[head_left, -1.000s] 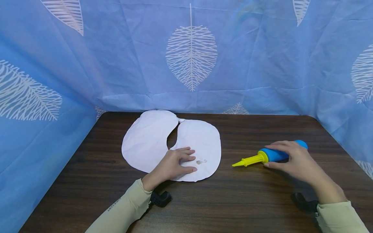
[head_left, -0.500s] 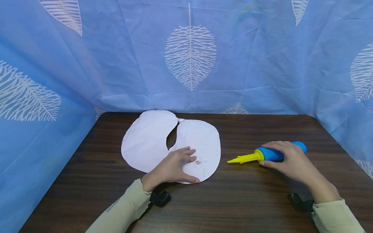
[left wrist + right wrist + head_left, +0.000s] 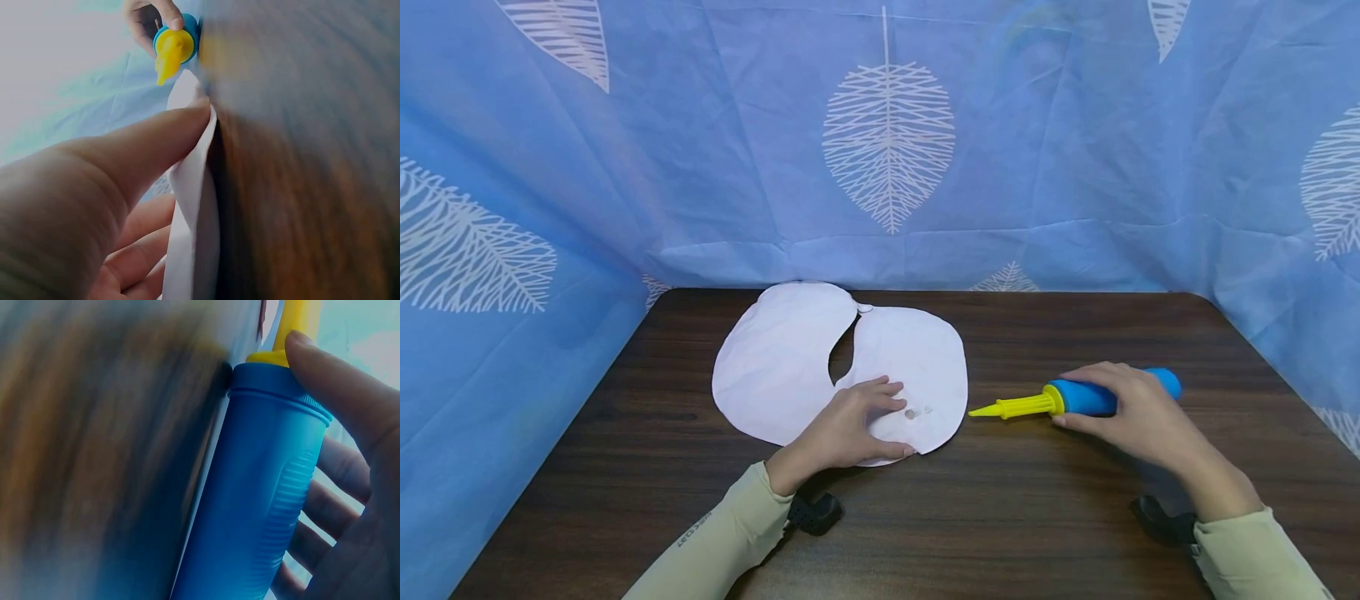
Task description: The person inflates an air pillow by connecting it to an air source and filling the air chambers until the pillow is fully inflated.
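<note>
Head view forward-down, farther back — wrist views close, both catching pump (image 3: 1081, 397).

Blue cloth (image 3: 760, 150) with white leaf prints (image 3: 889, 148) along the back and sides of a dark wood-grain table (image 3: 985, 525)

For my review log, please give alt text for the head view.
A person's right grip holds a blue pump, its yellow nozzle pointing toward a flat, white, two-lobed piece on a dark wood-grain table. The left grip touches that piece.
</note>
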### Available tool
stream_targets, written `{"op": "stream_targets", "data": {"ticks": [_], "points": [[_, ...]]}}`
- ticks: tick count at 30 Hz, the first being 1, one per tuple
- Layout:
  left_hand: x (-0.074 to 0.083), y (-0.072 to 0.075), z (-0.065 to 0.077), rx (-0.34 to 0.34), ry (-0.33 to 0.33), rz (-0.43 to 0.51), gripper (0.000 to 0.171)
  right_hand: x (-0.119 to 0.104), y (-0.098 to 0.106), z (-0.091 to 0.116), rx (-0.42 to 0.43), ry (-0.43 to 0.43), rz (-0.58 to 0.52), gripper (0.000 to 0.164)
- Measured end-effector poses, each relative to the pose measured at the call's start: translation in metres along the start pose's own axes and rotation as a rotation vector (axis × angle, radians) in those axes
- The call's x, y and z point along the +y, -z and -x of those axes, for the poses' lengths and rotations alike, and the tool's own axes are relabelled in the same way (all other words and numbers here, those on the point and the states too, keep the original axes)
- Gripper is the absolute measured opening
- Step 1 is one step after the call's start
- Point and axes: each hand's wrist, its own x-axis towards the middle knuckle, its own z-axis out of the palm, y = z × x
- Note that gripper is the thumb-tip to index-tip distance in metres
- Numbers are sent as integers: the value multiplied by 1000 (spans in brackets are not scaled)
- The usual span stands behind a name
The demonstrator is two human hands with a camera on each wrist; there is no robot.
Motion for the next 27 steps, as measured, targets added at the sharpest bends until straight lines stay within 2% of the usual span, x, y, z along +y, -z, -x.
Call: {"op": "stream_targets", "data": {"ticks": [9, 20, 27], "points": [[4, -6, -1, 45, 24, 0, 57, -18, -7, -3, -66, -29, -69, 63], [5, -7, -2, 64, 59, 3, 55, -41, -20, -6, -55, 195, -145, 48], [6, -8, -3, 56, 70, 1, 56, -50, -25, -8, -51, 198, -138, 44]]}}
